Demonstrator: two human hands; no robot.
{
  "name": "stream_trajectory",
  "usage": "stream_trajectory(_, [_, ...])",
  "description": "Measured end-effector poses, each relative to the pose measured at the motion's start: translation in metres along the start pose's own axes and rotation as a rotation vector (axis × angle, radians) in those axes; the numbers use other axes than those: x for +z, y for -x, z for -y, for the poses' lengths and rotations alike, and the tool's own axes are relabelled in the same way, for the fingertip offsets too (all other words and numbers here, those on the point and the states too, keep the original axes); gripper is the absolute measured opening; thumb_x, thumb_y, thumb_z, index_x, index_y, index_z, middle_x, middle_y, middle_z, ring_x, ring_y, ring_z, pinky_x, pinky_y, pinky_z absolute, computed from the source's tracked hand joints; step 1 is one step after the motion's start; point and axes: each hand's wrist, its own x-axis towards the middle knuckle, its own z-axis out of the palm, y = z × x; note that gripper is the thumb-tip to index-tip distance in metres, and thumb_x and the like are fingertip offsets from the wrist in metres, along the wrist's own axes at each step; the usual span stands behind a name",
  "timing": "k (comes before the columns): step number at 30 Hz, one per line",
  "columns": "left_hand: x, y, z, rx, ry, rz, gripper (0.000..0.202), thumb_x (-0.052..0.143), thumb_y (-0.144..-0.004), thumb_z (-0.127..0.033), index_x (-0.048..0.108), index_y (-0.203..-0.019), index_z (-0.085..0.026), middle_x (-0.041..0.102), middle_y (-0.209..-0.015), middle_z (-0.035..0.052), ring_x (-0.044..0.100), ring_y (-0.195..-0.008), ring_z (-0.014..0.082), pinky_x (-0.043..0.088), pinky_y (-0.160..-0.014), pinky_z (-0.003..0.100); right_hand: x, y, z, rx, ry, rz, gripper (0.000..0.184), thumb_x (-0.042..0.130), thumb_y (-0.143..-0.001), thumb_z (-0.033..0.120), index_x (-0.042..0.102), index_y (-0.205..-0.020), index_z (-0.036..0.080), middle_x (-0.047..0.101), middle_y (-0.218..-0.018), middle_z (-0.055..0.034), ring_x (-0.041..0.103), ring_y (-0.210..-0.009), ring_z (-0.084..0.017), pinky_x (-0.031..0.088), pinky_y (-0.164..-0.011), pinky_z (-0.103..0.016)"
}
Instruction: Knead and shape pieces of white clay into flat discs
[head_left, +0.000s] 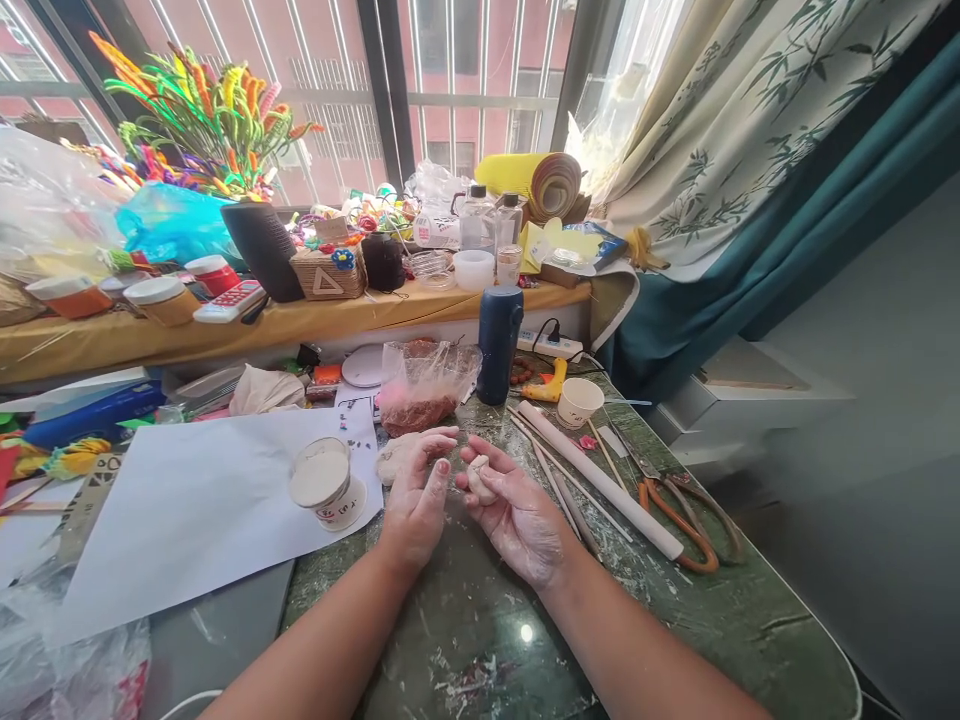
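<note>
One lump [391, 460] is lying just beyond the left hand [420, 495], whose thumb and fingers are standing apart; one flask [498, 345], one rod [600, 480] and one pair of scissors [679, 510] are occupying the table [450, 630]. The right hand [525, 510] is pinching one small clay piece [481, 482] above it, the long axis running roughly forward, the narrower end pointing away from the person.

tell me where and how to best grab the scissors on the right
Probably by the looped handles, from the near right side, with the right hand once its pale lump is put down. The scissors lie with their handles toward the person and blades pointing away, and the pale rod crowds their left.
</note>
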Motion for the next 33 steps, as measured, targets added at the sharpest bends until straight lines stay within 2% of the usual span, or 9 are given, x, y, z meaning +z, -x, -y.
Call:
stream_trajectory(2, [0.000,-0.001,0.000,-0.006,0.013,-0.035,0.021,0.048,-0.103,-0.034,0.065,-0.110,-0.023,0.066,-0.123,0.0089,0.060,-0.120,0.0234,0.047,-0.106,0.041,0.000,0.001,0.001,0.008,0.001,-0.030,0.042,0.083,-0.071,0.014,0.074,-0.112,0.020,0.075,-0.098,-0.0018,0.072,-0.080,-0.014,0.056,-0.063,-0.020])
stream_trajectory(5, [0.000,-0.002,-0.002,-0.035,0.056,-0.048,0.015,0.052,-0.100,-0.031,0.064,-0.104,-0.022,0.068,-0.118,0.0084,0.062,-0.116,0.0229,0.049,-0.103,0.040,0.001,0.003,0.002,0.009,-0.007,-0.047,0.018,0.082,-0.075,0.030,0.076,-0.087,0.018,0.073,-0.080,-0.0015,0.068,-0.068,-0.015,0.051,-0.054,-0.021])
stream_trajectory(9, [0.001,-0.001,0.001,-0.090,0.125,-0.020,0.011,0.056,-0.097,-0.031,0.061,-0.101,-0.022,0.068,-0.113,0.0082,0.063,-0.112,0.0234,0.050,-0.100,0.041,0.000,0.006,0.003,0.008,-0.004,-0.015,0.052,0.077,-0.081,0.048,0.052,-0.046,0.019,0.052,-0.048,0.0031,0.050,-0.042,-0.011,0.030,-0.035,-0.020])
stream_trajectory(14, [0.002,0.000,0.001,-0.051,0.093,0.069,0.010,0.053,-0.099,-0.028,0.061,-0.100,-0.022,0.067,-0.108,0.0073,0.063,-0.108,0.0217,0.049,-0.101,0.041,-0.001,0.008,-0.001,0.052,0.114,-0.016,0.059,0.080,-0.078,0.046,0.039,-0.042,0.021,0.040,-0.037,0.0063,0.037,-0.032,-0.009,0.024,-0.033,-0.022])
stream_trajectory(17, [0.001,0.003,-0.008,0.045,-0.007,0.156,0.009,0.052,-0.098,-0.023,0.061,-0.100,-0.022,0.067,-0.107,0.0074,0.063,-0.105,0.0213,0.050,-0.098,0.040,-0.004,0.004,-0.010,0.051,0.190,-0.100,0.060,0.078,-0.078,0.049,0.038,-0.043,0.022,0.037,-0.035,0.0077,0.031,-0.029,-0.008,0.021,-0.032,-0.022])
stream_trajectory(20, [0.001,0.006,-0.021,0.169,-0.127,0.223,0.010,0.056,-0.094,-0.020,0.061,-0.101,-0.023,0.068,-0.111,0.0080,0.064,-0.106,0.0220,0.050,-0.096,0.040,-0.003,0.001,-0.019,-0.063,0.202,-0.174,0.042,0.075,-0.082,0.051,0.058,-0.059,0.021,0.054,-0.046,0.0052,0.046,-0.038,-0.010,0.039,-0.041,-0.024])
stream_trajectory(23, [0.000,0.006,-0.028,0.230,-0.253,0.193,0.017,0.062,-0.088,-0.021,0.062,-0.106,-0.023,0.069,-0.119,0.0096,0.064,-0.112,0.0256,0.049,-0.099,0.043,0.006,0.005,-0.021,-0.051,0.127,0.036,0.038,0.066,-0.088,0.057,0.072,-0.102,0.022,0.075,-0.087,-0.0023,0.069,-0.082,-0.020,0.057,-0.077,-0.034])
stream_trajectory(27, [-0.004,-0.002,-0.024,0.164,-0.383,0.159,0.008,0.060,-0.090,-0.023,0.067,-0.094,-0.023,0.073,-0.097,0.0057,0.067,-0.093,0.0233,0.051,-0.086,0.039,0.018,0.015,-0.013,0.058,0.063,0.248,0.054,0.058,-0.091,0.065,0.067,-0.123,0.023,0.074,-0.119,-0.0077,0.065,-0.117,-0.026,0.050,-0.102,-0.041])
stream_trajectory(33, [-0.008,-0.006,-0.016,0.093,-0.296,-0.034,0.021,0.053,-0.096,-0.030,0.069,-0.085,-0.023,0.073,-0.091,0.0045,0.066,-0.091,0.0223,0.050,-0.088,0.039,0.014,0.015,-0.007,0.044,0.018,0.135,0.064,0.068,-0.085,0.063,0.059,-0.133,0.021,0.074,-0.123,-0.0131,0.070,-0.110,-0.027,0.047,-0.103,-0.046])
